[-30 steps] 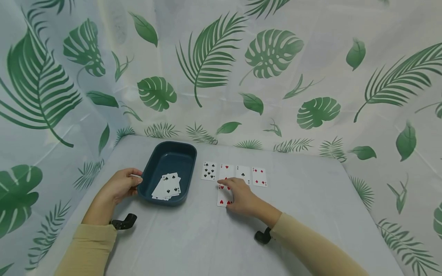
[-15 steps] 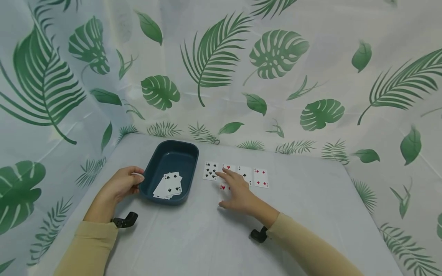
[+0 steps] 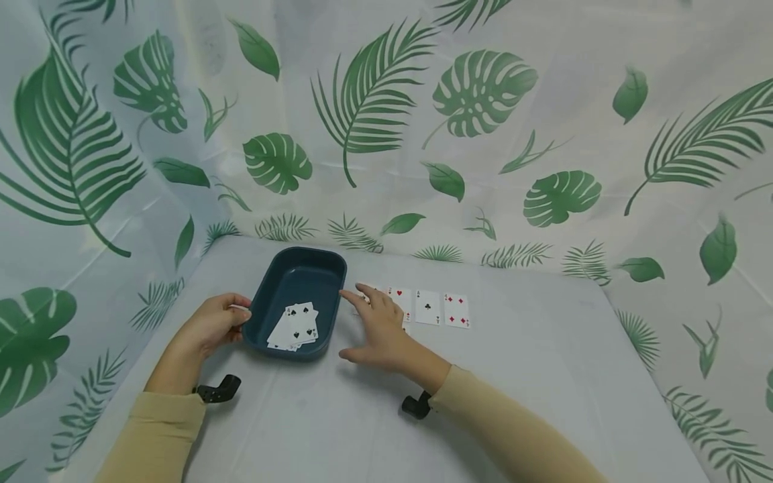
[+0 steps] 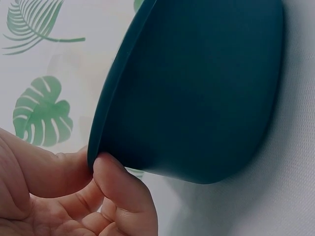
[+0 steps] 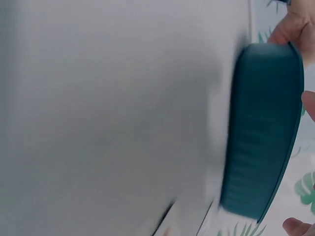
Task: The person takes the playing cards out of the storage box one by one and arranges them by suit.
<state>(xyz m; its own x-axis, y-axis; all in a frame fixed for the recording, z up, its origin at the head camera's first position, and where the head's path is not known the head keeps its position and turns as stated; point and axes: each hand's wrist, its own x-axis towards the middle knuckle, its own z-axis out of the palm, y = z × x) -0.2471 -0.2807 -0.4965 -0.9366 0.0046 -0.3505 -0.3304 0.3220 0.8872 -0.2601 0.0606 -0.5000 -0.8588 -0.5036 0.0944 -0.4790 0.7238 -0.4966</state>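
Observation:
My left hand (image 3: 211,325) pinches the near-left rim of a dark blue rectangular tub (image 3: 302,272); in the left wrist view a thumb and finger (image 4: 125,196) grip its edge. Inside the tub lies a loose pile of playing cards (image 3: 302,325), a spade card face up on top. My right hand (image 3: 383,335), fingers spread and holding nothing visible, hovers just right of the tub. Behind it runs a row of face-up cards: the two of hearts (image 3: 400,295), ace of clubs (image 3: 427,307) and four of diamonds (image 3: 456,311). The hand mostly hides the row's leftmost card and a lower one.
A white cloth (image 3: 531,376) covers the table, and a leaf-printed curtain (image 3: 386,121) rises behind and at both sides. A black camera mount (image 3: 219,389) sits at the left wrist, another camera mount (image 3: 417,405) at the right.
My right hand has moved left from the lower heart card, across the row's left end, toward the tub, its fingers spreading wider. The left hand stays at the rim.

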